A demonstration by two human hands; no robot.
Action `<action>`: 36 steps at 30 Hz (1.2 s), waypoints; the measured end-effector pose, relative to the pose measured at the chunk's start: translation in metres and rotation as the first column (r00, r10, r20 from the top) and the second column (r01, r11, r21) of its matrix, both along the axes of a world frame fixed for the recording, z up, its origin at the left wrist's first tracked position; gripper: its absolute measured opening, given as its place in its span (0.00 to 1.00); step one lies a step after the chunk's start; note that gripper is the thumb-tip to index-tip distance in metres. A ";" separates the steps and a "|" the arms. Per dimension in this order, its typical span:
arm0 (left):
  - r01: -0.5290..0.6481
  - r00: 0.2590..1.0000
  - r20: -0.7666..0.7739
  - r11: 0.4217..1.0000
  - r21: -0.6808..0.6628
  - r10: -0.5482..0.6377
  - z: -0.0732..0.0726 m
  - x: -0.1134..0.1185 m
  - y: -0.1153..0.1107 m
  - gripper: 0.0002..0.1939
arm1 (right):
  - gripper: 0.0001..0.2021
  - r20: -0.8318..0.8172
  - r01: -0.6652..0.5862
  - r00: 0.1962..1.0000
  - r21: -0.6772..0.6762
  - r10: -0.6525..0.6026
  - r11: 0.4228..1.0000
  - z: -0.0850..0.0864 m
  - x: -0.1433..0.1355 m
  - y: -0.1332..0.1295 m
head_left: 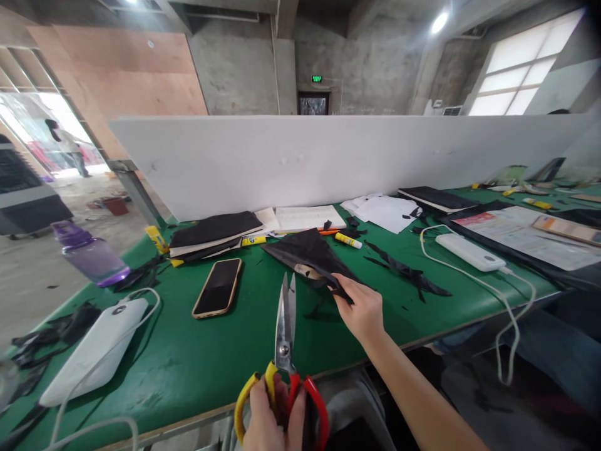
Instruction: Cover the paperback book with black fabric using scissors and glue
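Note:
My left hand (268, 418) is closed around the yellow and red handles of a pair of scissors (284, 352). The blades point away from me and are slightly apart, with their tips just short of a folded black sheet (307, 247). Between thumb and fingers, my right hand (362, 308) pinches the near right edge of that sheet. Under its lifted fold a light brown patch shows. A yellow glue stick (348, 240) lies just behind the sheet, and torn black scraps (408, 270) lie to its right.
On the green table (188, 369) lie a phone (217, 288), a white power bank (96, 351) with a cable, and a second power bank (469, 252). A purple bottle (91, 254) stands at the left edge. Behind rises a white partition (300, 163). A person (68, 145) is far left.

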State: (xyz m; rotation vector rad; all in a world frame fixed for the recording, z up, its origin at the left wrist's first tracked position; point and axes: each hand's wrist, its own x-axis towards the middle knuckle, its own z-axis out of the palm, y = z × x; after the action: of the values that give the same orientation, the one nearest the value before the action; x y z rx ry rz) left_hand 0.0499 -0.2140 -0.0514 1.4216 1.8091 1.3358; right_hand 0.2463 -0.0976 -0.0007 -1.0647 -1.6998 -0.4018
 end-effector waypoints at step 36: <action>0.066 0.891 -0.454 0.994 0.083 -0.021 0.044 -0.006 0.029 0.26 | 0.11 -0.091 0.035 0.995 -0.037 -0.038 0.999 0.001 -0.002 0.000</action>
State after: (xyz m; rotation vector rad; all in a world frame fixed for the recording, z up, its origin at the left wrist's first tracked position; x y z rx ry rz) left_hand 0.0437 -0.1846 -0.0071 1.9446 1.9982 1.1454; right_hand 0.2441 -0.0978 0.0003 -1.1241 -1.6138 -0.3425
